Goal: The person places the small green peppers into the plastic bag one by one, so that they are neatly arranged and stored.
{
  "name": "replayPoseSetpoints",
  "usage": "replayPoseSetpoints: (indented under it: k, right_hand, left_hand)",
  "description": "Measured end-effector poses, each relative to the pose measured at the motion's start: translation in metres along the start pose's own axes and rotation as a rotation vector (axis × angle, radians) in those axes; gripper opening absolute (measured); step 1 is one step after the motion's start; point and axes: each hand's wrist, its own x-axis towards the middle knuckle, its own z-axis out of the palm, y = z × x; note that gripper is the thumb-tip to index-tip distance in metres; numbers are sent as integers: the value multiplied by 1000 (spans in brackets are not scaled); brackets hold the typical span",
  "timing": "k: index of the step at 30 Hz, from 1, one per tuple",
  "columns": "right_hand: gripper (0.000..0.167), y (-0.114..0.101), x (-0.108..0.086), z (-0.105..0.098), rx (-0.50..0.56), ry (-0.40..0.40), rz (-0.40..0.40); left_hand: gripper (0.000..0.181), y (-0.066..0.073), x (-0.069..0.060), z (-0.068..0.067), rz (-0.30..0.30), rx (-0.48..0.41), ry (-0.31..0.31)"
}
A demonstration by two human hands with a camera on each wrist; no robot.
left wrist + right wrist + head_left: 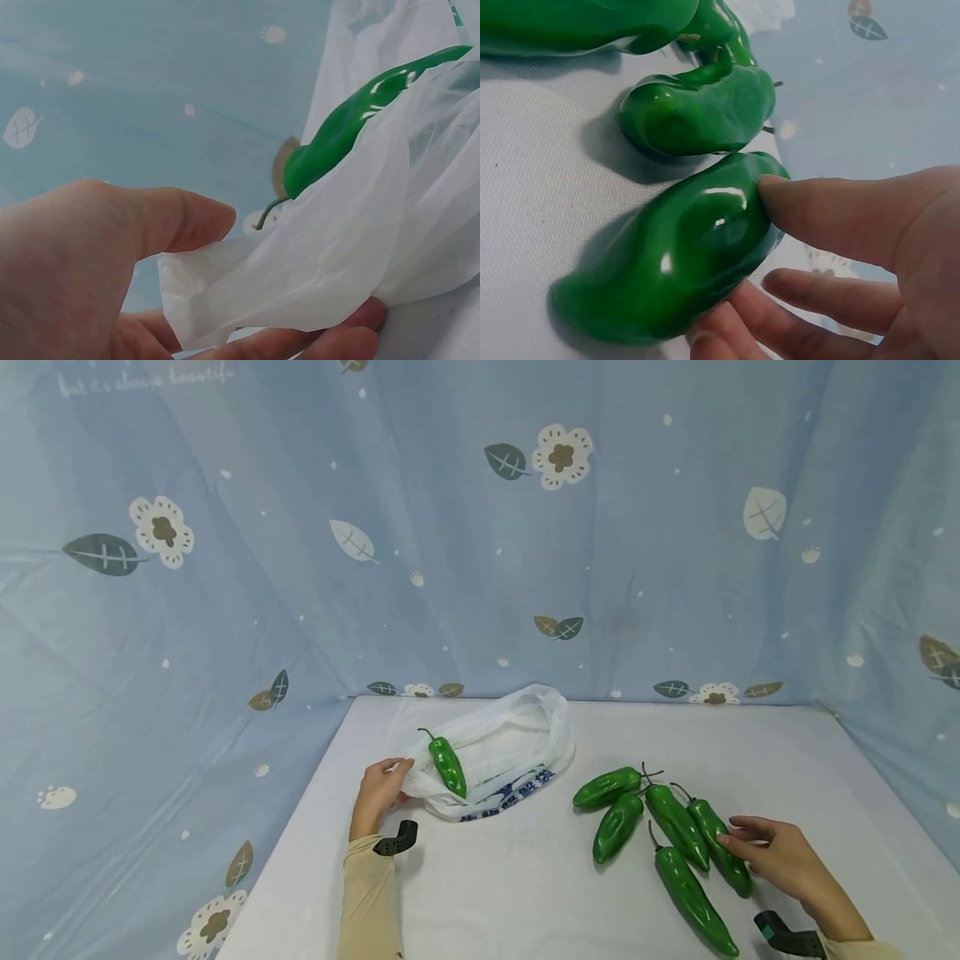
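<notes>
My left hand (pixel 380 792) pinches the left edge of a thin white plastic bag (pixel 558 731) with blue print. In the left wrist view the bag's film (pixel 322 255) lies between thumb and fingers. A glossy green pepper (pixel 447 766) rests on the bag's left part, its stem toward the back. At the right, my right hand (pixel 783 864) grips the rightmost green pepper (pixel 717 845) of a loose group, thumb on one side and fingers on the other in the right wrist view. That pepper (pixel 675 255) appears to lie on the table.
Beside the held one lie several more green peppers, including a long one in front (pixel 693 902), one in the middle (pixel 677 827) and two at the left (pixel 607 787). A white cloth covers the table (pixel 510 893). A blue patterned curtain (pixel 465 527) hangs behind and at the sides.
</notes>
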Motion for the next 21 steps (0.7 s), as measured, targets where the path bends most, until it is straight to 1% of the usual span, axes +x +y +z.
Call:
replayPoseSetpoints:
  k: [4, 10, 17, 21]
  right_hand:
    - [81, 0, 0, 0, 15, -13, 16]
    - [81, 1, 1, 1, -2, -22, 27]
    - [83, 1, 1, 3, 53, -26, 53]
    - [82, 1, 1, 4, 51, -21, 61]
  left_hand:
    - [57, -2, 0, 0, 6, 3, 3]
    - [56, -2, -1, 1, 2, -13, 7]
    - [55, -2, 1, 1, 5, -27, 10]
    - [55, -2, 1, 1, 4, -31, 5]
